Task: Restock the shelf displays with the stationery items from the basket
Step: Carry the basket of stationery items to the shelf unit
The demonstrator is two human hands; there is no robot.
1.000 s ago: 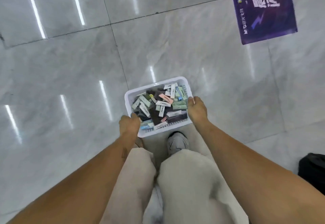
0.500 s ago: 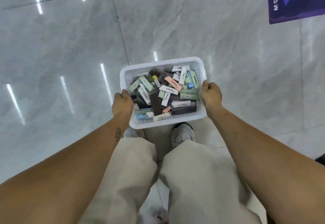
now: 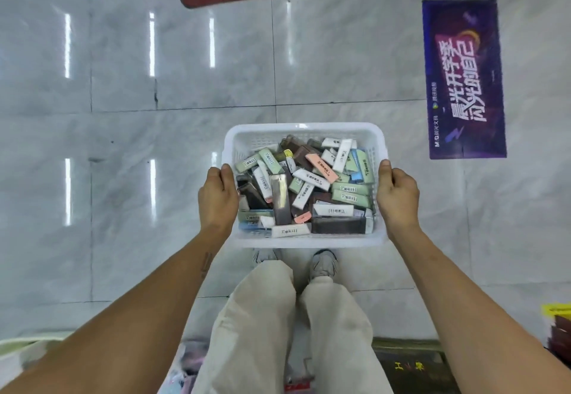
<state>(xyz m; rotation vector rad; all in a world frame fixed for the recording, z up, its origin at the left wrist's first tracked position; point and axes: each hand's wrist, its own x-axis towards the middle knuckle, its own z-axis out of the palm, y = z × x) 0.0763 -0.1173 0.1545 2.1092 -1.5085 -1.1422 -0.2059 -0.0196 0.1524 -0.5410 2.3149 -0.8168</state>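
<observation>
We hold both arms out straight in front of us and reach down. Our left hand [image 3: 218, 199] grips the left side of the white basket [image 3: 304, 130], with the thumb hooked over the rim. Our right hand [image 3: 398, 197] grips the right side the same way. The two hands are far apart, with the basket between them. The basket is up in the air above the shiny grey floor [image 3: 123, 177], just past our shoes [image 3: 323, 265]. Its long side runs left to right. Inside lie lots of small stationery boxes [image 3: 312, 178], piled up and pointing every which way. A purple sign [image 3: 465, 78] lies on the floor, far right.
</observation>
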